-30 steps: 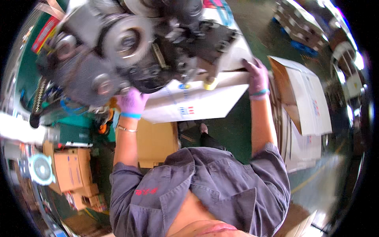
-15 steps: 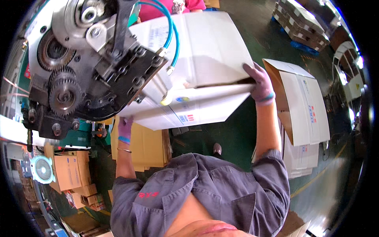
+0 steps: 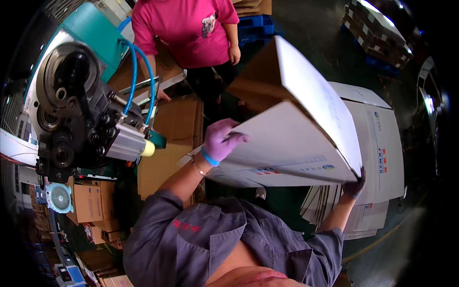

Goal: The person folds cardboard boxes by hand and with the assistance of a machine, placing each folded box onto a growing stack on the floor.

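My left glove [image 3: 221, 141] looked matt cloth.
Right of the machine [image 3: 88, 117], my carton [image 3: 282, 143] was smooth white paperboard outside, matt brown inside; the machine's gears [image 3: 62, 154] were dark, shiny metal, its hoses [image 3: 152, 86] glossy blue plastic.

This is a factory workshop handling cartons. What shows it is an industrial machine [image 3: 79, 112] with exposed gears [image 3: 63, 154] and blue air hoses [image 3: 152, 91]; just right of the machine lie brown cardboard sheets [image 3: 184, 117], and well to its right, white cartons [image 3: 375, 138] and a bundled cardboard load [image 3: 375, 36].
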A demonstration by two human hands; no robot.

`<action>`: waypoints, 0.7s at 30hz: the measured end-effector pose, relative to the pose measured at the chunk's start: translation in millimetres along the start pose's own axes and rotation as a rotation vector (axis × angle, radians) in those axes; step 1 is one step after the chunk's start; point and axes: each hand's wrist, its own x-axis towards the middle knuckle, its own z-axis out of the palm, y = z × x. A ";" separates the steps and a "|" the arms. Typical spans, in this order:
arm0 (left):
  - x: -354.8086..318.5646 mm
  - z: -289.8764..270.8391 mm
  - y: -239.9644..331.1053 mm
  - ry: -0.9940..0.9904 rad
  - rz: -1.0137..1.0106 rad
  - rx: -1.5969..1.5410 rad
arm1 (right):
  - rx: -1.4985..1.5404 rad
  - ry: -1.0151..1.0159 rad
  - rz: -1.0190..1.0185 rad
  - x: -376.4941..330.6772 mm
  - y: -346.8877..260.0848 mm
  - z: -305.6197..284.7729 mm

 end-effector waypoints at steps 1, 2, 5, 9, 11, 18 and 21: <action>21.0 11.0 8.6 -0.054 0.132 0.046 | -0.005 -0.033 -0.017 4.2 -1.5 -24.8; 36.4 20.9 14.6 -0.060 0.182 0.073 | 0.013 -0.001 0.022 4.6 -2.2 -45.6; 81.2 39.0 37.1 -0.079 0.392 0.180 | -0.017 0.252 0.014 -15.8 11.9 -59.7; 97.7 54.9 43.1 -0.365 0.472 -0.008 | 0.123 -0.258 0.064 -16.5 7.2 -117.9; 100.0 44.3 42.1 -0.503 0.406 -0.150 | 0.100 -0.241 0.080 -11.1 -1.9 -140.0; 140.8 23.3 -22.1 -0.853 -0.690 -0.724 | -0.134 -0.224 -0.054 -22.3 33.3 -92.7; 195.7 13.6 -82.4 -0.368 -0.882 -0.875 | -0.131 -0.389 -0.053 -25.6 37.7 -52.8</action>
